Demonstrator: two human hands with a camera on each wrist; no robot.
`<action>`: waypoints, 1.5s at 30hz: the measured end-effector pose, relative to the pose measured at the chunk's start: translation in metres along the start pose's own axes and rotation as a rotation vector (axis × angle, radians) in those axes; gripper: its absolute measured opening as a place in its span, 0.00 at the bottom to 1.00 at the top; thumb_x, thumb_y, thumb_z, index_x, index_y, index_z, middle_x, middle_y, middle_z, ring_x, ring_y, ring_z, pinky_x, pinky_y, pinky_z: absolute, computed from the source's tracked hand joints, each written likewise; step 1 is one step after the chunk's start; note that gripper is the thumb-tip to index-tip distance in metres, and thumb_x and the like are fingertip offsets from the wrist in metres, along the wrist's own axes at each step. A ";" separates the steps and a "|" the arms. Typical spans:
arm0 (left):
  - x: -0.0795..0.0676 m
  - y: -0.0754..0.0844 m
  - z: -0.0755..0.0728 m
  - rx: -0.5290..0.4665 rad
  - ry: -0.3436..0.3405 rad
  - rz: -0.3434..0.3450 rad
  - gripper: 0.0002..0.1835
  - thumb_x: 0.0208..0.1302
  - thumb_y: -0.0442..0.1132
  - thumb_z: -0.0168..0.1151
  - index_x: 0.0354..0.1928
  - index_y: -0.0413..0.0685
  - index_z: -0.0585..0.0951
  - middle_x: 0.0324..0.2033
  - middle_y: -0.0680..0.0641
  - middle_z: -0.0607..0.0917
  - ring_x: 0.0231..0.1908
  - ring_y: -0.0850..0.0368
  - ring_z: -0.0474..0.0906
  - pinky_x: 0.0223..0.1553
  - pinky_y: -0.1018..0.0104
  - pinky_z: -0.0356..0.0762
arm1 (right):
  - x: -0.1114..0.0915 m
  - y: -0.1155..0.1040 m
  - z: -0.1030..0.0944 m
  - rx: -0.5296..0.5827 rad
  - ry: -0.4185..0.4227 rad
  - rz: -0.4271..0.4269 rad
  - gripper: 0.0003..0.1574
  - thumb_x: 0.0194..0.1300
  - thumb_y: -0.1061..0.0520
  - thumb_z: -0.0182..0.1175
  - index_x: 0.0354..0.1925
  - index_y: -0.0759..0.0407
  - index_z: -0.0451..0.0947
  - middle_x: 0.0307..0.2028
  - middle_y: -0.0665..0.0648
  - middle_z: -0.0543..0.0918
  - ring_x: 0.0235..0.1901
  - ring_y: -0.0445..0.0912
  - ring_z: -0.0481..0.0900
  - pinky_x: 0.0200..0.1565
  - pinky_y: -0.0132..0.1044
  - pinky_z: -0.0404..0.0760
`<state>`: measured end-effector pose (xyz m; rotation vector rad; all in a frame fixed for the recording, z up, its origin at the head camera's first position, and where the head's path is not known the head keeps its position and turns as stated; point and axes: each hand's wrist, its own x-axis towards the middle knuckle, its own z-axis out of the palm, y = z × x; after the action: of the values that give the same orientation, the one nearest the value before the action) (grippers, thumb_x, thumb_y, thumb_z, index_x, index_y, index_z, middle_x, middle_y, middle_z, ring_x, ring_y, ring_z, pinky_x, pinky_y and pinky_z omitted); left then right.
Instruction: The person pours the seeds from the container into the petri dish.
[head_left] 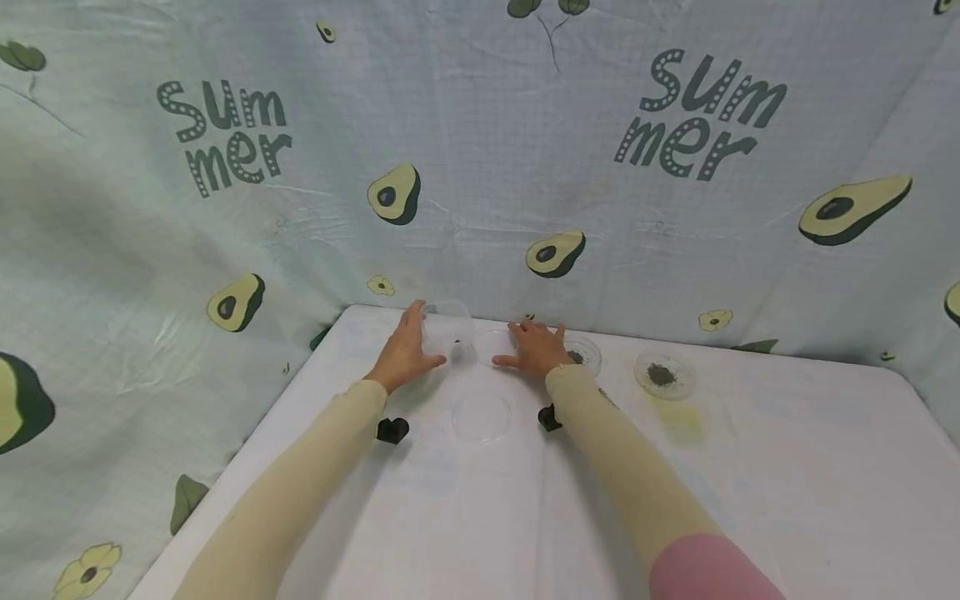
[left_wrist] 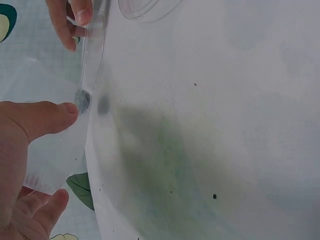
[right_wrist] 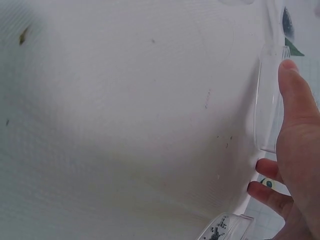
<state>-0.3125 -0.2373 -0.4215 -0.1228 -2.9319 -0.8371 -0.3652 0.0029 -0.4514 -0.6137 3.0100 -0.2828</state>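
My left hand [head_left: 405,350] holds a clear, translucent plastic piece, likely a bag [left_wrist: 52,155], between thumb and fingers near the table's back edge. A dark clump [left_wrist: 82,101] shows at the bag's side by the thumb tip. My right hand [head_left: 536,350] is at a clear petri dish [head_left: 492,347], with the thumb at its near side and the fingers at its far side. The dish [right_wrist: 267,105] lies between thumb and fingers in the right wrist view. Nearer the front lies another clear round dish or lid [head_left: 481,417].
Petri dishes with dark granules stand to the right, one by my right wrist [head_left: 592,357] and one farther off [head_left: 682,385]. Yellowish stains mark the white table [head_left: 750,500]. A patterned curtain [head_left: 480,167] hangs behind the table's back edge.
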 end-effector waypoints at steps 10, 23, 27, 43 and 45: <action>0.006 0.005 0.002 0.045 0.051 0.030 0.54 0.53 0.40 0.74 0.74 0.45 0.47 0.69 0.36 0.60 0.66 0.40 0.65 0.66 0.47 0.66 | 0.003 -0.001 0.000 -0.010 -0.025 0.021 0.55 0.59 0.24 0.54 0.73 0.52 0.58 0.72 0.60 0.62 0.71 0.59 0.61 0.65 0.74 0.49; 0.010 0.021 0.008 0.122 0.106 0.086 0.54 0.52 0.36 0.74 0.74 0.45 0.48 0.67 0.36 0.62 0.65 0.42 0.65 0.63 0.49 0.71 | 0.003 0.001 0.000 -0.011 -0.030 0.024 0.56 0.59 0.24 0.54 0.74 0.52 0.56 0.72 0.60 0.62 0.71 0.58 0.61 0.64 0.75 0.50; 0.012 0.022 0.009 0.137 0.125 0.119 0.53 0.51 0.33 0.73 0.74 0.45 0.50 0.66 0.35 0.63 0.64 0.41 0.66 0.60 0.49 0.73 | 0.004 0.003 0.002 -0.016 -0.019 0.020 0.56 0.59 0.23 0.54 0.74 0.51 0.57 0.72 0.60 0.63 0.71 0.58 0.62 0.63 0.76 0.51; 0.018 0.031 0.012 0.258 0.185 0.207 0.51 0.48 0.29 0.73 0.72 0.50 0.54 0.63 0.38 0.65 0.56 0.43 0.71 0.49 0.50 0.79 | 0.000 0.003 0.000 -0.032 -0.022 0.016 0.56 0.59 0.23 0.52 0.74 0.49 0.55 0.72 0.59 0.62 0.71 0.57 0.60 0.64 0.75 0.51; 0.019 0.033 0.012 0.270 0.181 0.210 0.51 0.49 0.29 0.72 0.72 0.51 0.54 0.63 0.37 0.65 0.55 0.43 0.72 0.48 0.51 0.80 | 0.000 0.003 -0.001 -0.031 -0.018 0.013 0.55 0.59 0.23 0.53 0.74 0.49 0.56 0.72 0.59 0.62 0.71 0.57 0.60 0.64 0.75 0.51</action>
<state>-0.3285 -0.2020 -0.4120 -0.3104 -2.7655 -0.3969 -0.3664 0.0057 -0.4515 -0.5952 3.0058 -0.2294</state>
